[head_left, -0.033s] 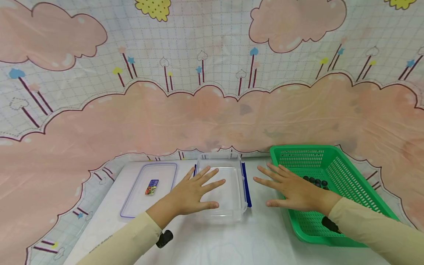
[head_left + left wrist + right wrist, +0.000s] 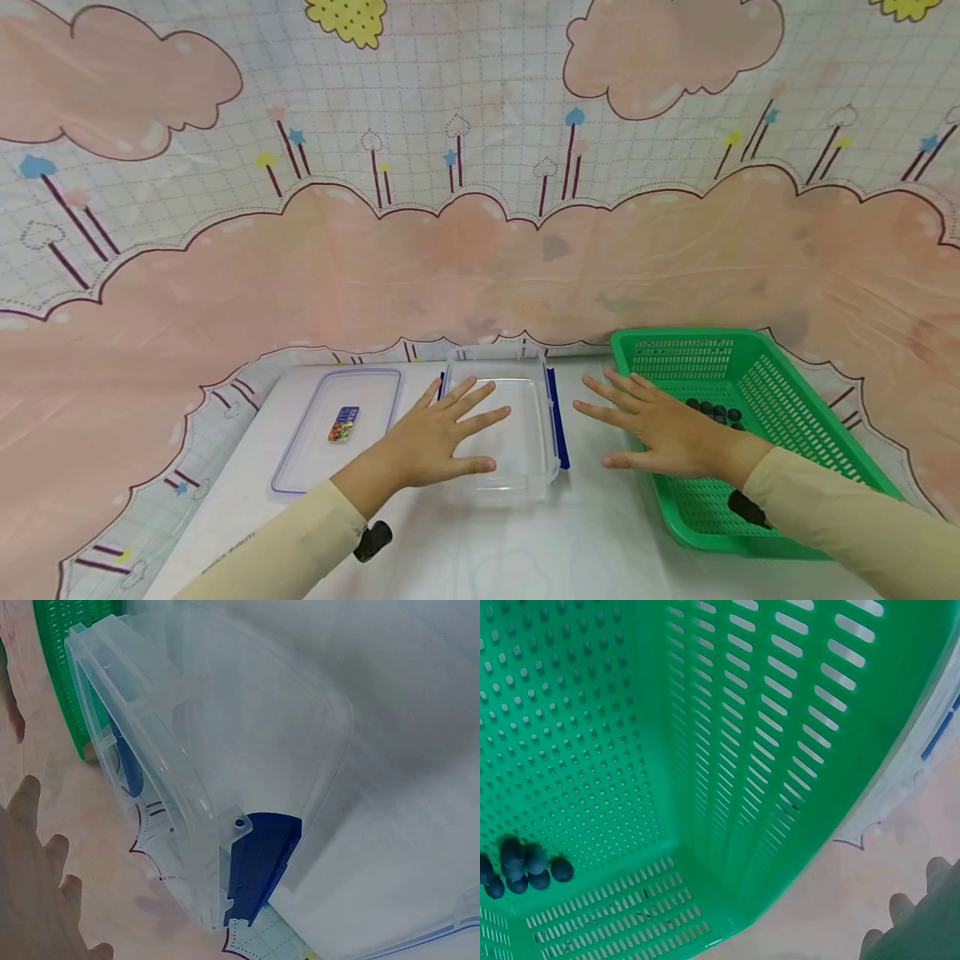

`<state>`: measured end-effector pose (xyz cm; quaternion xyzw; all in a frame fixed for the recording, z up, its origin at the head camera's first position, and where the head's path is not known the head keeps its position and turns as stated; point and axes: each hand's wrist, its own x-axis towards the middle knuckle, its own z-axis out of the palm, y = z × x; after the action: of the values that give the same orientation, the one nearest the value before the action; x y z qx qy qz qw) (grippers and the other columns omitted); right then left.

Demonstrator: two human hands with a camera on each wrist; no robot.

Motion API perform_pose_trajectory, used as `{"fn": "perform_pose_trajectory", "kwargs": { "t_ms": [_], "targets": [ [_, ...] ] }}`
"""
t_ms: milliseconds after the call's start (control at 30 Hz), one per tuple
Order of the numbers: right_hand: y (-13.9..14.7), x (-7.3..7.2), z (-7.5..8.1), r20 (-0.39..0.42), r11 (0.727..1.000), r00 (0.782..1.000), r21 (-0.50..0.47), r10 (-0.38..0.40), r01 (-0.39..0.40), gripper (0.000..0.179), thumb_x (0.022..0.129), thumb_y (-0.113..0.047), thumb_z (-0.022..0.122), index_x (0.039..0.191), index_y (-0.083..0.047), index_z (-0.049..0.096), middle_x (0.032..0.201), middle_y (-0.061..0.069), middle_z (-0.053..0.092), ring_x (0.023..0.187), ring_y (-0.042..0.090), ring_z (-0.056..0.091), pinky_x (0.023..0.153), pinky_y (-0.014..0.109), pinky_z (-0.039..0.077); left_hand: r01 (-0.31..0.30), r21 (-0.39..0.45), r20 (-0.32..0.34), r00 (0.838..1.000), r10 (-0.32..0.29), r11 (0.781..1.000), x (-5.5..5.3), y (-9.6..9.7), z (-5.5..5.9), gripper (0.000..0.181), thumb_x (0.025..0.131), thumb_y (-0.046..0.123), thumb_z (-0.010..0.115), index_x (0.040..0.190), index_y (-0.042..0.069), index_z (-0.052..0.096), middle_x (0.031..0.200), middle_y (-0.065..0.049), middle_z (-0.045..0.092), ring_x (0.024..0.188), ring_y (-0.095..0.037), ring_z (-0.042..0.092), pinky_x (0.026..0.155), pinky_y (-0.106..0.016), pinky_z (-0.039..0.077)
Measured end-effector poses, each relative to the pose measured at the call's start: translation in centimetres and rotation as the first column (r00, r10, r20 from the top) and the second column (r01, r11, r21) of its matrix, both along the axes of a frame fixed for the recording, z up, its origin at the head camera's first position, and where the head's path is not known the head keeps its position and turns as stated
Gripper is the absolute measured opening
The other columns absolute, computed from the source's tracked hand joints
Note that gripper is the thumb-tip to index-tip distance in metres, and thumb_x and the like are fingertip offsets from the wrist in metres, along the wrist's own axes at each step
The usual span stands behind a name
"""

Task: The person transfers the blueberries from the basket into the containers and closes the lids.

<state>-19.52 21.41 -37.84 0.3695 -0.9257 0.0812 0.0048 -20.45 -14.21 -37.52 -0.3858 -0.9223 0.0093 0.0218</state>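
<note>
My left hand [image 2: 442, 437], fingers spread and straight, hovers over the left part of a clear plastic storage box [image 2: 517, 485], holding nothing. The box has blue side latches [image 2: 558, 417] that hang down, one seen closely as a latch [image 2: 262, 859] in the left wrist view. My right hand [image 2: 667, 425] is also spread, palm down, above the left side of a green plastic basket [image 2: 675, 525], and it too holds nothing. Inside the basket several small dark round balls [image 2: 536, 859] lie clustered on the perforated floor, partly hidden by the right hand in the head view.
A clear lid [image 2: 307, 450] with a bluish rim lies flat on the white table [image 2: 585, 533] at the left, bearing a small colourful label [image 2: 344, 424]. Behind the table hangs a patterned pink and white cloth [image 2: 480, 275].
</note>
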Motion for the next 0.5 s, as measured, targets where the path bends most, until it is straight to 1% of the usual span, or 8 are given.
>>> {"fn": "perform_pose_trajectory", "kwargs": {
  "t_ms": [100, 133, 200, 267, 300, 367, 433, 500],
  "targets": [
    [0.3, 0.1, 0.2, 0.012, 1.0, 1.0, -0.014, -0.01, 0.01, 0.071, 0.094, -0.061, 0.051, 0.155, -0.039, 0.023, 0.165, -0.003, 0.01, 0.152, 0.031, 0.005, 0.122, 0.044, -0.011, -0.018, 0.021, 0.006, 1.0, 0.018, 1.0, -0.1, 0.1, -0.2, 0.068, 0.094, 0.068, 0.04, 0.155, 0.041, 0.024, 0.165, 0.004, 0.012, 0.152, -0.024, 0.01, 0.119, -0.062, 0.01],
    [0.4, 0.1, 0.3, 0.02, 1.0, 1.0, -0.022, -0.016, 0.017, 0.071, 0.094, -0.06, 0.051, 0.155, -0.039, 0.023, 0.165, -0.002, 0.011, 0.152, 0.032, 0.007, 0.122, 0.05, -0.005, -0.036, 0.036, 0.011, 0.999, 0.035, 0.999, -0.2, 0.0, -0.3, 0.068, 0.095, 0.068, 0.04, 0.155, 0.04, 0.024, 0.165, 0.004, 0.013, 0.152, -0.024, 0.012, 0.119, -0.061, 0.011],
    [0.9, -0.1, 0.7, 0.035, 0.998, 0.999, -0.052, -0.032, 0.034, 0.07, 0.095, -0.056, 0.053, 0.156, -0.036, 0.024, 0.164, 0.0, 0.015, 0.151, 0.035, 0.01, 0.119, 0.061, 0.007, -0.08, 0.085, 0.013, 0.997, 0.079, 0.993, -0.4, -0.2, -0.6, 0.067, 0.096, 0.066, 0.041, 0.155, 0.037, 0.028, 0.163, 0.0, 0.02, 0.15, -0.026, 0.019, 0.119, -0.058, 0.017],
    [1.5, -0.4, 1.2, 0.04, 0.995, 0.997, -0.072, -0.059, 0.062, 0.069, 0.096, -0.054, 0.053, 0.156, -0.035, 0.024, 0.163, 0.001, 0.019, 0.15, 0.036, 0.013, 0.117, 0.064, 0.012, -0.151, 0.16, 0.024, 0.989, 0.149, 0.976, -0.6, -0.5, -0.9, 0.066, 0.096, 0.063, 0.044, 0.153, 0.032, 0.034, 0.159, -0.003, 0.032, 0.146, -0.028, 0.031, 0.116, -0.055, 0.028],
    [1.8, -0.7, 1.5, 0.038, 0.994, 0.997, -0.084, -0.069, 0.072, 0.069, 0.097, -0.053, 0.054, 0.156, -0.033, 0.025, 0.163, 0.003, 0.021, 0.149, 0.038, 0.014, 0.116, 0.065, 0.014, -0.192, 0.196, 0.033, 0.981, 0.19, 0.962, -0.6, -0.7, -1.1, 0.065, 0.096, 0.062, 0.045, 0.152, 0.029, 0.038, 0.155, -0.005, 0.038, 0.143, -0.028, 0.036, 0.113, -0.054, 0.034],
    [2.6, -1.3, 2.1, 0.036, 0.989, 0.994, -0.101, -0.102, 0.105, 0.069, 0.097, -0.052, 0.053, 0.157, -0.031, 0.024, 0.162, 0.004, 0.022, 0.149, 0.039, 0.016, 0.115, 0.066, 0.016, -0.279, 0.26, 0.05, 0.96, 0.275, 0.924, -0.7, -1.1, -1.5, 0.062, 0.096, 0.059, 0.049, 0.147, 0.025, 0.046, 0.146, -0.006, 0.05, 0.135, -0.028, 0.047, 0.105, -0.052, 0.044],
    [3.4, -2.1, 2.8, 0.032, 0.983, 0.99, -0.119, -0.135, 0.138, 0.07, 0.098, -0.052, 0.052, 0.157, -0.031, 0.022, 0.162, 0.005, 0.024, 0.148, 0.04, 0.019, 0.113, 0.067, 0.02, -0.371, 0.307, 0.076, 0.927, 0.366, 0.876, -0.7, -1.4, -2.0, 0.057, 0.096, 0.055, 0.054, 0.141, 0.022, 0.054, 0.134, -0.004, 0.059, 0.12, -0.025, 0.059, 0.092, -0.048, 0.053],
    [4.3, -3.0, 3.5, 0.033, 0.974, 0.986, -0.154, -0.163, 0.166, 0.069, 0.099, -0.05, 0.053, 0.157, -0.03, 0.023, 0.161, 0.007, 0.025, 0.146, 0.041, 0.022, 0.111, 0.068, 0.023, -0.445, 0.342, 0.094, 0.892, 0.441, 0.827, -0.8, -1.7, -2.6, 0.049, 0.095, 0.049, 0.06, 0.134, 0.019, 0.06, 0.122, -0.003, 0.065, 0.104, -0.021, 0.065, 0.08, -0.042, 0.056]
  ]
}}
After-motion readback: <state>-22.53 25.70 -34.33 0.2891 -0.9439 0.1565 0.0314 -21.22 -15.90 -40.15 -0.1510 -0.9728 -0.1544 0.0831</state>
